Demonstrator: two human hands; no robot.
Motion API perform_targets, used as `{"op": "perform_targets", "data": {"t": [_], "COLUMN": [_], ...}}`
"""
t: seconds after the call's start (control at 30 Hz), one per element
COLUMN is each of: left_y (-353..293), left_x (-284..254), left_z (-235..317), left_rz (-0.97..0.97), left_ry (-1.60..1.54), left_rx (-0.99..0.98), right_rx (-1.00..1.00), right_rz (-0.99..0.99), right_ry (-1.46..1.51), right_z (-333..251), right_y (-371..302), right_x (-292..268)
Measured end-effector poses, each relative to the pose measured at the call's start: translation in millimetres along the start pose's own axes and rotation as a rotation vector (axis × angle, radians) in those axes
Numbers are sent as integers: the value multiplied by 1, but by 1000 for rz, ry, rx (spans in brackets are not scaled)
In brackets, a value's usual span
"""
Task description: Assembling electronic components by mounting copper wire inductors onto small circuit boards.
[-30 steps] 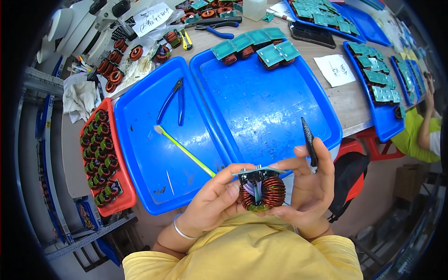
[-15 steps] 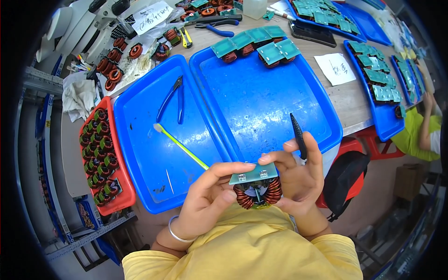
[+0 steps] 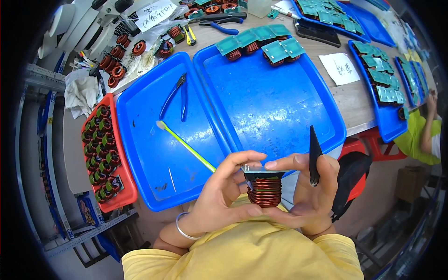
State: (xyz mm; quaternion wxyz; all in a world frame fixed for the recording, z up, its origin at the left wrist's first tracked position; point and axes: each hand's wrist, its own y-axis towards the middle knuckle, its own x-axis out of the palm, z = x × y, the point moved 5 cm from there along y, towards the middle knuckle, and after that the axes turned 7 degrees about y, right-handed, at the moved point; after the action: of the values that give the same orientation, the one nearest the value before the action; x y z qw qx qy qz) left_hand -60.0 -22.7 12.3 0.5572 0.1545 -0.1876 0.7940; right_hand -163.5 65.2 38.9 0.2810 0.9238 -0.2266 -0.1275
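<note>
Over the yellow shirt, left hand and right hand, both half-curled, grip a copper-wound coil topped by a green circuit board; the right also carries a black pointed tool. Beyond: blue tray with pliers and green-handled brush.

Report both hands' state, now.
Left hand: closed on the coil.
Right hand: holding the same coil, with a black tool between its fingers.

Dark handwriting, too blurred to read surely, marks two white papers: the right-hand sheet lying on the surface, and the upper-left sheet amid the clutter
</note>
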Motion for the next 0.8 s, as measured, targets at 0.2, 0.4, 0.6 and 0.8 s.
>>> {"op": "perform_targets", "data": {"t": [0.2, 0.4, 0.6, 0.8], "left_y": [2, 5, 8, 10], "left_x": [4, 7, 6, 9], "left_z": [0, -8, -11, -13], "left_rz": [39, 45, 142, -107], "left_ry": [-90, -230, -252, -529], "left_rx": [-32, -128, -148, -117], "right_rx": [-102, 3, 63, 114], "right_rz": [64, 116, 95, 131], "right_ry": [-122, 154, 241, 211], "right_z": [-5, 10, 24, 21], "right_y": [-5, -2, -14, -18], "right_x": [-3, -18, -15, -11]}}
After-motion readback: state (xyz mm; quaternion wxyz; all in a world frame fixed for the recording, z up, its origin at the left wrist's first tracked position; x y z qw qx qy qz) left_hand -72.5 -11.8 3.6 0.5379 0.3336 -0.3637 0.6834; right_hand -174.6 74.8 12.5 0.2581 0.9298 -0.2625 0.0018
